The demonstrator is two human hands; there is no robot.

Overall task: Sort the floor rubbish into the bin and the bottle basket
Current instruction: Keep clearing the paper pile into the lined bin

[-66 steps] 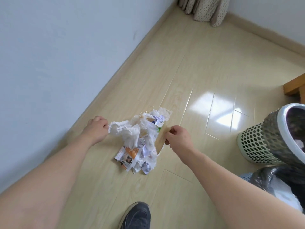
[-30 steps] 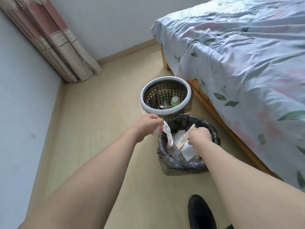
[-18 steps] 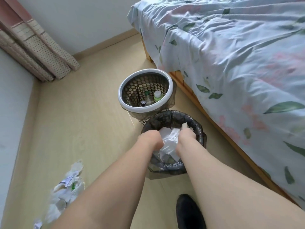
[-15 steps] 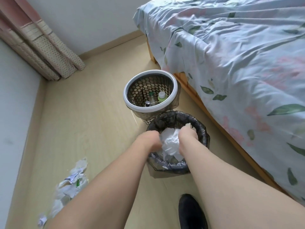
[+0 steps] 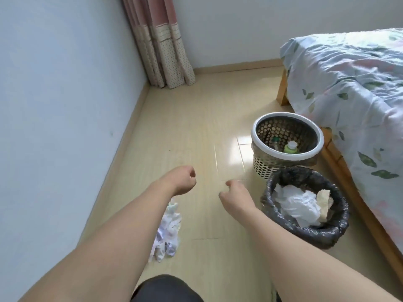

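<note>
A pile of crumpled paper scraps (image 5: 168, 233) lies on the wooden floor, partly hidden under my left forearm. The black-bagged bin (image 5: 339, 223) stands at the right with white crumpled paper (image 5: 297, 204) and a tan piece inside. Behind it is the white-rimmed perforated bottle basket (image 5: 256, 129), holding a green bottle with a white cap (image 5: 291, 147) and another bottle. My left hand (image 5: 182, 180) hovers above the floor, fingers curled, holding nothing. My right hand (image 5: 236, 196) hangs left of the bin, loosely curled and empty.
A bed (image 5: 353, 88) with a floral sheet and wooden frame runs along the right, close to both containers. A wall (image 5: 65, 105) borders the left, and curtains (image 5: 161, 51) hang in the far corner. My dark shoe (image 5: 165, 288) shows at the bottom edge.
Both hands let go of the paper in the bin and pulled back out to the left, empty. The view swung left toward the remaining paper pile.
</note>
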